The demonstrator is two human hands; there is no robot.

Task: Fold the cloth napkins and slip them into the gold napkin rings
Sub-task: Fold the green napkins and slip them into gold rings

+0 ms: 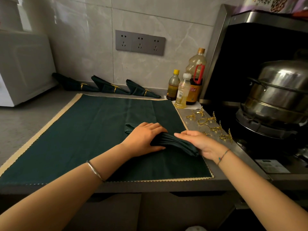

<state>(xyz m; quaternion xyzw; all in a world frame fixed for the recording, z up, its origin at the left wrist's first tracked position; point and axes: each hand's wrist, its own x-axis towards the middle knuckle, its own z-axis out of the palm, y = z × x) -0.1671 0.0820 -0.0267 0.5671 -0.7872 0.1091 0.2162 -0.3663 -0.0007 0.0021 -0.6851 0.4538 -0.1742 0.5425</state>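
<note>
A dark green napkin (175, 143) lies pleated into a narrow bundle on a large green cloth with a cream scalloped edge (75, 139). My left hand (143, 139) grips the bundle's left end, my right hand (198, 142) holds its right end. An unfolded part of the napkin (141, 112) stretches away from my hands. Several gold napkin rings with leaf ornaments (210, 125) lie on the counter just right of the cloth. Three folded napkins in gold rings (106, 86) rest along the back wall.
Three bottles of oil and sauce (188, 84) stand at the back right. A steel steamer pot (280, 90) sits on the hob to the right. A white appliance (21, 67) stands at the left. The counter's front edge (150, 186) runs below my forearms.
</note>
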